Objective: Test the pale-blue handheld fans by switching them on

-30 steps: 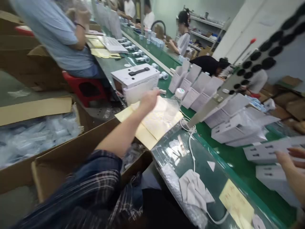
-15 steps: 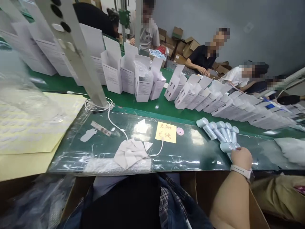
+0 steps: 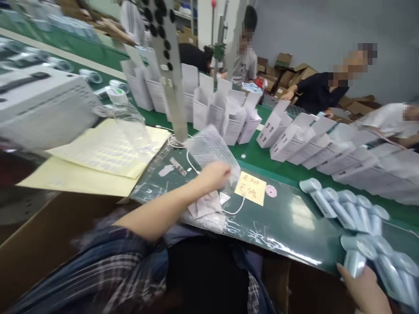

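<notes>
My left hand [image 3: 214,176] is closed on a translucent bubble-wrap bag [image 3: 212,150], raised over the work mat beside a yellow note [image 3: 250,188] with red handwriting. At the lower right, my right hand [image 3: 363,285] grips the handle of a pale blue hammer-shaped device [image 3: 355,259] with a cylindrical head. More such devices [image 3: 381,253] lie right beside it, and another group [image 3: 343,203] rests further back on the mat. Partly under my left forearm lies a crumpled pale cloth [image 3: 206,207], with a white cable [image 3: 234,212] close by.
Open white boxes [image 3: 281,131] line the green bench behind the mat. A metal post [image 3: 168,69] rises at the left. Yellow sticker sheets [image 3: 108,150] and a white machine [image 3: 49,100] stand left of it. Several people are across the bench, near brown cartons [image 3: 284,72].
The view has swung left. My left hand has come into view with the bubble-wrap bag. My right hand is now at the lower right among more of the blue devices.
</notes>
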`<state>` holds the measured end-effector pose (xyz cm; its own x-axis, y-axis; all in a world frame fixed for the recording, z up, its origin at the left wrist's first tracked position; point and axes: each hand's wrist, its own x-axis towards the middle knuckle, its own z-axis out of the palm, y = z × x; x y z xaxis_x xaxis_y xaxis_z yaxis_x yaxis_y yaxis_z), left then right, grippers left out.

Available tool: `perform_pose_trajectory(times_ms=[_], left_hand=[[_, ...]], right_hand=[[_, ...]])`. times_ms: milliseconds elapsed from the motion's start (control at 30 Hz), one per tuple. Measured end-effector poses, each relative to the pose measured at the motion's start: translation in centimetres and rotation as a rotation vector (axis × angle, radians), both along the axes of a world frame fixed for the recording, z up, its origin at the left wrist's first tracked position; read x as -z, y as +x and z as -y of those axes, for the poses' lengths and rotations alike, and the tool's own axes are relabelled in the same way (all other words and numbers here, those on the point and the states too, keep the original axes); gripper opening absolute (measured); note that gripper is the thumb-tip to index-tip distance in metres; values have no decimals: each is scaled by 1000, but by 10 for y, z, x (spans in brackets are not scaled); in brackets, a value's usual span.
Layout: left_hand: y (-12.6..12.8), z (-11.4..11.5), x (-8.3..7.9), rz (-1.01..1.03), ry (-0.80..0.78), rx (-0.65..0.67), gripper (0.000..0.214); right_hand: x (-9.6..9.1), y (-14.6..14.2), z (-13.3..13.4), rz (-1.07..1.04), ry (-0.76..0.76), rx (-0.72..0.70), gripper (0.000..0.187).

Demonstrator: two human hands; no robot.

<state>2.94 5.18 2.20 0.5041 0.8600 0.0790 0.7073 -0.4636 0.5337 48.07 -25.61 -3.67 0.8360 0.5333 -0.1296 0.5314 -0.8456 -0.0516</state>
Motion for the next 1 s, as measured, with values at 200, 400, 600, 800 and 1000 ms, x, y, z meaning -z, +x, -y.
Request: perform_pose_trajectory(times_ms=[200, 400, 600, 800, 1000], left_hand=[[21, -3, 45, 15, -254, 230, 18], [4, -18, 50, 247, -530, 200, 8], [7, -24, 54, 494, -745, -70, 39], [3, -31, 49, 557, -686, -159, 49], [-10, -16, 28, 311, -212, 116, 64]], right_hand=[[-6, -123, -48, -218, 295, -158, 62], [0, -261, -140, -429, 560, -590, 75], [4, -280, -171, -276, 333, -692, 72], [6, -284, -180, -135, 269, -771, 64], [3, -279, -177, 205, 235, -1010, 57]])
